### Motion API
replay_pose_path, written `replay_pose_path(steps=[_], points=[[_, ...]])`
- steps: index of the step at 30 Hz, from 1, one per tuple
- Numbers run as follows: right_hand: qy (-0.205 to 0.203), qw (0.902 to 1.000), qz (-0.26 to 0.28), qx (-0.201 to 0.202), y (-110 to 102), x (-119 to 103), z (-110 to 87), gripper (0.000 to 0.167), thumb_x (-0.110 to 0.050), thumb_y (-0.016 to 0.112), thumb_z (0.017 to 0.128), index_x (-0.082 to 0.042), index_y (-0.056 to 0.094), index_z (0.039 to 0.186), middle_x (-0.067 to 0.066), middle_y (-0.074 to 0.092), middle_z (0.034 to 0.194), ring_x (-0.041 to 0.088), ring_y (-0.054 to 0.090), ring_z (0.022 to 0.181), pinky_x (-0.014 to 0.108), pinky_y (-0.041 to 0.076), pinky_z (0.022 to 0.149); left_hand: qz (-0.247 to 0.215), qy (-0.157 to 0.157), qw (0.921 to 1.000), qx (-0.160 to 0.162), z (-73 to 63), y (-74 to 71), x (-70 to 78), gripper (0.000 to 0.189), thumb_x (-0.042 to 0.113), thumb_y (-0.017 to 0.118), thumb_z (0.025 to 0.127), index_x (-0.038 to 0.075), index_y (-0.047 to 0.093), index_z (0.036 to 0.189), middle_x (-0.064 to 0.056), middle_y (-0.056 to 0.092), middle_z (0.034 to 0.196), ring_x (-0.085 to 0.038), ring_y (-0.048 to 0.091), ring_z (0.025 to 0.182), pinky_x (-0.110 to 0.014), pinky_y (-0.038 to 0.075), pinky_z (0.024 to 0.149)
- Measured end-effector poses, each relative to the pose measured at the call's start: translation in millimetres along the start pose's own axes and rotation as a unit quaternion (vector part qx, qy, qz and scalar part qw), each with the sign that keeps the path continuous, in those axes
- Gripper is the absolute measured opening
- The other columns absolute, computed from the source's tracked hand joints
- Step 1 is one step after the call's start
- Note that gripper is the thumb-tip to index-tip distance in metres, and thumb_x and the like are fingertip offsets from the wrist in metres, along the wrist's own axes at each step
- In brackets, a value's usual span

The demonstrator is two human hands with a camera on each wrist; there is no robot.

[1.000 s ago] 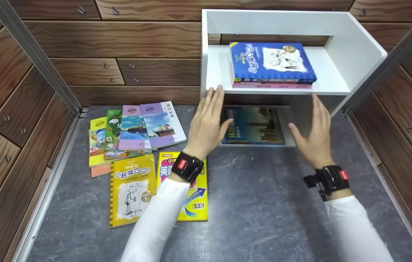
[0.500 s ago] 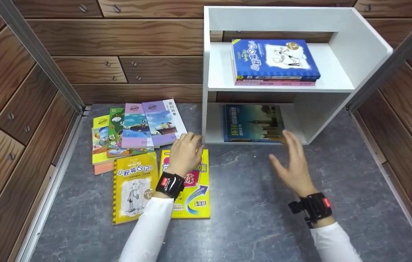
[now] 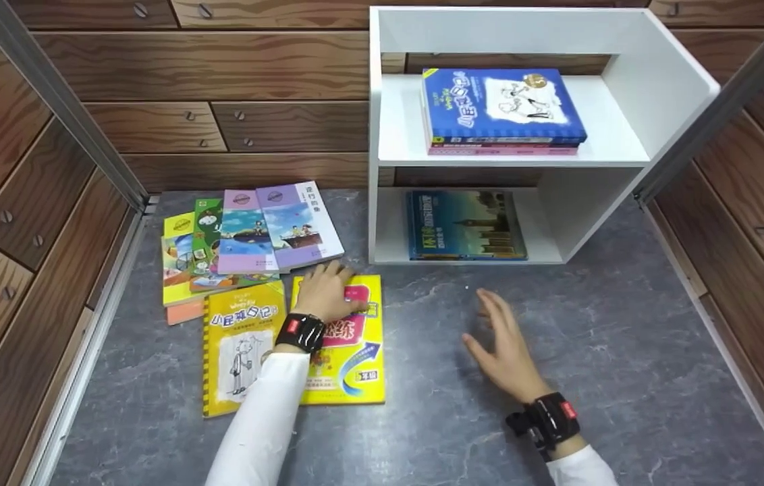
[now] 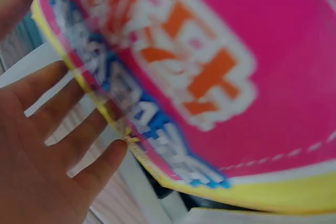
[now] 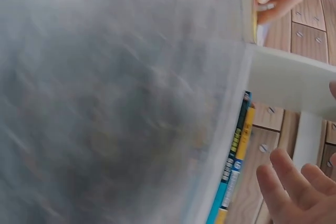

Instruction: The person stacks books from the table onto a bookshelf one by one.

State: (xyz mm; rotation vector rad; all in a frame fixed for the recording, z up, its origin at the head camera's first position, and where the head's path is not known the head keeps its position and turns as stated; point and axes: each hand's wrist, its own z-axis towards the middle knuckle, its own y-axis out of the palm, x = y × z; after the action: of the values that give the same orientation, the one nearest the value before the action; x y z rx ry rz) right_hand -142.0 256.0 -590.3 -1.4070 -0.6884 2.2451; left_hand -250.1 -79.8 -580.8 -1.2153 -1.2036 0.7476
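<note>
My left hand (image 3: 320,293) lies over the top part of a yellow and pink workbook (image 3: 345,347) flat on the grey floor. In the left wrist view its lightly bent fingers (image 4: 89,124) meet the workbook's edge, and the thumb (image 4: 18,3) is at a corner. To the left is a yellow comic diary book (image 3: 243,358), partly behind the sleeve. My right hand (image 3: 507,354) hovers over the floor in front of the shelf, fingers extended and thumb apart, holding nothing.
A white two-tier shelf (image 3: 679,88) stands at the back right. Blue-topped books (image 3: 510,111) are stacked on its upper level and a dark teal book (image 3: 470,223) below. Several thin books (image 3: 297,233) overlap at the back left. Wood-patterned walls (image 3: 152,67) enclose the floor.
My left hand has come down from the shelf's front edge, leftward onto the workbook. The right hand has drawn back from the shelf, toward me and left.
</note>
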Motion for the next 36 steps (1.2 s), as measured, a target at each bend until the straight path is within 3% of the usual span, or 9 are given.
replay_pose_path(steps=[7, 13, 17, 23, 28, 36], points=[[0.045, 0.9984, -0.009, -0.034, 15.7, -1.6, -18.4, 0.078, -0.009, 0.078, 0.092, -0.005, 0.038, 0.159, 0.017, 0.045, 0.156, 0.038, 0.059, 0.126, 0.058, 0.050, 0.104, -0.012, -0.019, 0.9996, -0.019, 6.3, 6.0, -0.3, 0.086, 0.064, 0.081, 0.081, 0.015, 0.058, 0.148, -0.018, 0.046, 0.153, -0.043, 0.037, 0.144, -0.061, 0.027, 0.121], [0.067, 0.9945, -0.001, -0.081, 21.1, -7.9, -25.4, 0.063, -0.014, 0.077, 0.095, -0.003, 0.050, 0.151, 0.008, 0.058, 0.146, 0.030, 0.059, 0.130, 0.051, 0.047, 0.111, -0.049, -0.045, 0.9969, -0.041, 13.3, 4.9, 2.2, 0.094, 0.057, 0.087, 0.078, 0.006, 0.052, 0.149, -0.024, 0.040, 0.156, -0.048, 0.031, 0.145, -0.063, 0.025, 0.119], [0.095, 0.9895, -0.014, -0.108, 23.4, -12.3, -29.6, 0.057, -0.020, 0.075, 0.096, -0.007, 0.055, 0.149, 0.010, 0.058, 0.148, 0.031, 0.053, 0.138, 0.054, 0.039, 0.117, -0.064, -0.055, 0.9949, -0.055, 16.3, 2.1, 3.6, 0.100, 0.056, 0.089, 0.075, 0.008, 0.049, 0.153, -0.025, 0.038, 0.157, -0.046, 0.033, 0.142, -0.062, 0.025, 0.115], [0.110, 0.9872, -0.020, -0.114, 24.8, -15.6, -32.9, 0.053, -0.024, 0.074, 0.097, -0.010, 0.059, 0.147, 0.010, 0.058, 0.148, 0.033, 0.050, 0.141, 0.055, 0.036, 0.119, -0.083, -0.051, 0.9928, -0.070, 18.0, -0.4, 2.0, 0.107, 0.053, 0.091, 0.074, 0.007, 0.043, 0.157, -0.027, 0.036, 0.153, -0.044, 0.034, 0.138, -0.061, 0.025, 0.112], [0.112, 0.9865, -0.015, -0.119, 23.4, -16.5, -33.6, 0.052, -0.025, 0.073, 0.099, -0.008, 0.059, 0.146, 0.009, 0.058, 0.147, 0.032, 0.050, 0.140, 0.055, 0.036, 0.119, -0.109, -0.035, 0.9914, -0.064, 17.1, -4.1, 1.7, 0.095, 0.044, 0.094, 0.073, 0.004, 0.048, 0.146, -0.024, 0.038, 0.144, -0.042, 0.033, 0.135, -0.058, 0.026, 0.111], [0.109, 0.9879, -0.008, -0.110, 21.1, -15.9, -35.1, 0.052, -0.021, 0.074, 0.098, -0.007, 0.059, 0.146, 0.011, 0.058, 0.147, 0.033, 0.051, 0.140, 0.056, 0.036, 0.119, -0.144, -0.028, 0.9874, -0.061, 13.1, -8.1, 2.2, 0.095, 0.043, 0.091, 0.078, 0.004, 0.042, 0.150, -0.019, 0.055, 0.149, -0.039, 0.041, 0.144, -0.059, 0.016, 0.123]])
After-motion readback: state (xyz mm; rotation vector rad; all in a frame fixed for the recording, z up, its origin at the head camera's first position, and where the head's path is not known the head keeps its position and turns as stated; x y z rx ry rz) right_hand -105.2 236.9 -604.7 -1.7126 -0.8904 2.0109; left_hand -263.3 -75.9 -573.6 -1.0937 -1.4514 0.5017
